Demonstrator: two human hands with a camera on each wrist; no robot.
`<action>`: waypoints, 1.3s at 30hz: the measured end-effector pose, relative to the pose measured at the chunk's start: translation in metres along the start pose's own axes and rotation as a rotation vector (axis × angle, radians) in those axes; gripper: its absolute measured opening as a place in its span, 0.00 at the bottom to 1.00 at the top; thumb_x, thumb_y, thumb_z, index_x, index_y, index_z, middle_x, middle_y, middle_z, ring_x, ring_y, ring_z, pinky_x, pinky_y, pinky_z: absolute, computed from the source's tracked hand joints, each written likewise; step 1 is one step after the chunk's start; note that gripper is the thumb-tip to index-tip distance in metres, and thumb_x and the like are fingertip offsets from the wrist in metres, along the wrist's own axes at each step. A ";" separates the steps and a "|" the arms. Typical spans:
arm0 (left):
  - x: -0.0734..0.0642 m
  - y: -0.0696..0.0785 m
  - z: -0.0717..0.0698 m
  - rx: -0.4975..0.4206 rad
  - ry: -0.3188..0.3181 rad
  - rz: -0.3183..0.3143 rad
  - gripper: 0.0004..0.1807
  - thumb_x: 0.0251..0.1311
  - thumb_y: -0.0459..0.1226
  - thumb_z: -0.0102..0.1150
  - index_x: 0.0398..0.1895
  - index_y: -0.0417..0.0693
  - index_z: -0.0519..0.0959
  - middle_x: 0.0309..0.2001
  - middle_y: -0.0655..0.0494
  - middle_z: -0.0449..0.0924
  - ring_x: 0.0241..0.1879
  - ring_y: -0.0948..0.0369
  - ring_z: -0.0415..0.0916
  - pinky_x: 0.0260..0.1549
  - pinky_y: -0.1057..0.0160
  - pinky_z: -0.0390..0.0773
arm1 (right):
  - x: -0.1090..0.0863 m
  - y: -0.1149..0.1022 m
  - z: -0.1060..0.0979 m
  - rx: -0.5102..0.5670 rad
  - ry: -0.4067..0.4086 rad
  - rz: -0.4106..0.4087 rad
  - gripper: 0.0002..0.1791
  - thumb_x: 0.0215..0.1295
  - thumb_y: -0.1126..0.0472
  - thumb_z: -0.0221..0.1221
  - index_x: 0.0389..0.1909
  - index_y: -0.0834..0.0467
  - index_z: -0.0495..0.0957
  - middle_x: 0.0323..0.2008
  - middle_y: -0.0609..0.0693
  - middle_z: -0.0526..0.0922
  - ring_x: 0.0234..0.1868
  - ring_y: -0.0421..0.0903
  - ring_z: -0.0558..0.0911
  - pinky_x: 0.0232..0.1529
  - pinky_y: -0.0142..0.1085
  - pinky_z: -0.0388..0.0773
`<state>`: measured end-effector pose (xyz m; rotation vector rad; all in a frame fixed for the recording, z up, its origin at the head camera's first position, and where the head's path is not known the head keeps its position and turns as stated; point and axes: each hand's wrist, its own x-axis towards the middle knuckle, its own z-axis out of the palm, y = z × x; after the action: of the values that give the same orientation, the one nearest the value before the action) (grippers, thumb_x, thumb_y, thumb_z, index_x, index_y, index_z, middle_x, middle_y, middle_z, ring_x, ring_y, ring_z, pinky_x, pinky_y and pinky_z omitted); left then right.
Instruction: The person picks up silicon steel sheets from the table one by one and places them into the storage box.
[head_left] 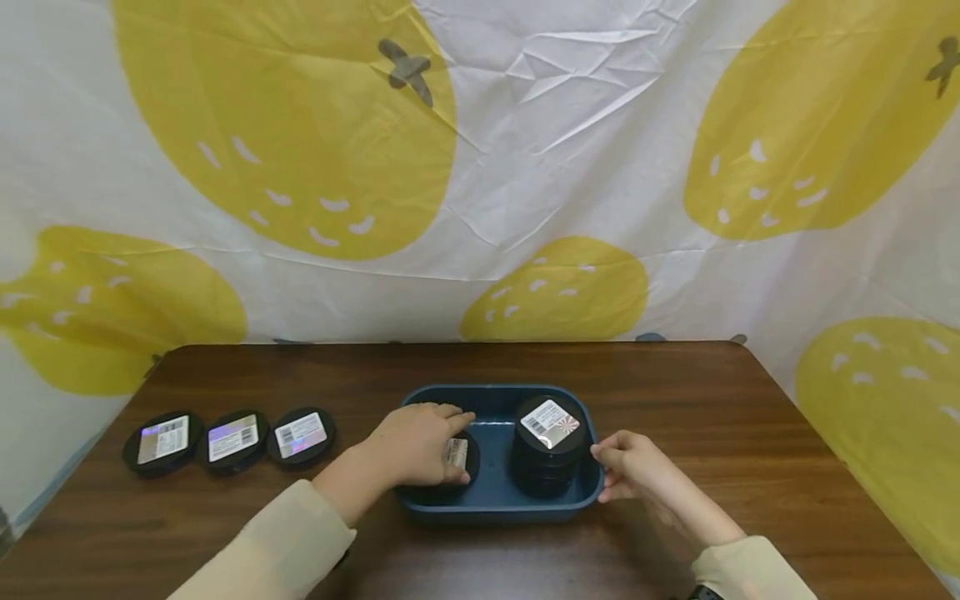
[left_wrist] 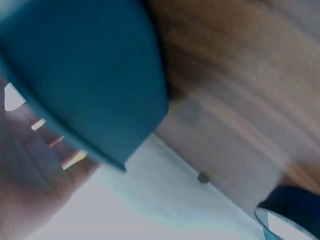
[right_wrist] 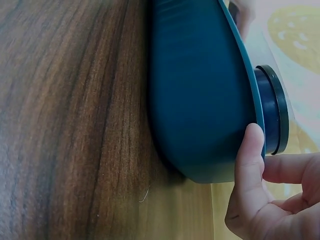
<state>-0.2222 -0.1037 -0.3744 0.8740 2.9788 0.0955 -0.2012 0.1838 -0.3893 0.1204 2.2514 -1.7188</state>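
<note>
A blue plastic bin stands on the table, holding a stack of round black containers with a white label on top at its right side. My left hand reaches into the bin's left side, its thumb and fingers around a round black container that is partly hidden under the palm. In the left wrist view the bin wall hides what this hand holds. My right hand pinches the bin's right rim; the right wrist view shows the thumb on the outer wall.
Left of the bin, three flat round black containers lie in a row: left, middle and right, each with a shiny label. Behind the brown wooden table hangs a white cloth with yellow fruit prints.
</note>
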 end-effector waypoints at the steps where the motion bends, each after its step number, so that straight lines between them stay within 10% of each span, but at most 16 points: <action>1: -0.001 -0.001 -0.003 -0.011 -0.012 -0.011 0.42 0.45 0.60 0.64 0.63 0.50 0.70 0.61 0.52 0.70 0.60 0.52 0.67 0.57 0.50 0.70 | 0.000 0.000 -0.001 0.001 -0.002 0.005 0.14 0.65 0.67 0.50 0.44 0.75 0.64 0.20 0.52 0.69 0.18 0.42 0.71 0.21 0.33 0.80; 17: -0.013 -0.024 -0.019 -0.057 0.075 -0.014 0.48 0.48 0.59 0.62 0.68 0.41 0.61 0.68 0.44 0.59 0.68 0.49 0.54 0.65 0.46 0.55 | 0.001 -0.001 0.000 0.030 0.015 0.026 0.15 0.64 0.66 0.49 0.44 0.75 0.64 0.20 0.51 0.69 0.18 0.40 0.71 0.20 0.31 0.79; 25: -0.024 -0.038 -0.017 -0.097 0.153 -0.064 0.55 0.50 0.62 0.58 0.73 0.45 0.45 0.73 0.47 0.42 0.72 0.49 0.38 0.67 0.42 0.42 | 0.001 0.001 0.003 0.027 0.029 0.027 0.14 0.64 0.66 0.50 0.43 0.74 0.64 0.19 0.51 0.69 0.18 0.41 0.71 0.19 0.30 0.78; 39: -0.047 -0.067 -0.011 -0.089 0.185 -0.198 0.53 0.54 0.65 0.51 0.73 0.44 0.46 0.73 0.44 0.40 0.71 0.46 0.35 0.66 0.39 0.35 | 0.001 0.001 0.002 0.023 0.027 0.021 0.14 0.64 0.65 0.50 0.43 0.74 0.64 0.20 0.52 0.70 0.19 0.41 0.72 0.20 0.31 0.79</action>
<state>-0.2194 -0.1862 -0.3677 0.5876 3.1832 0.3162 -0.2018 0.1817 -0.3910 0.1724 2.2417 -1.7435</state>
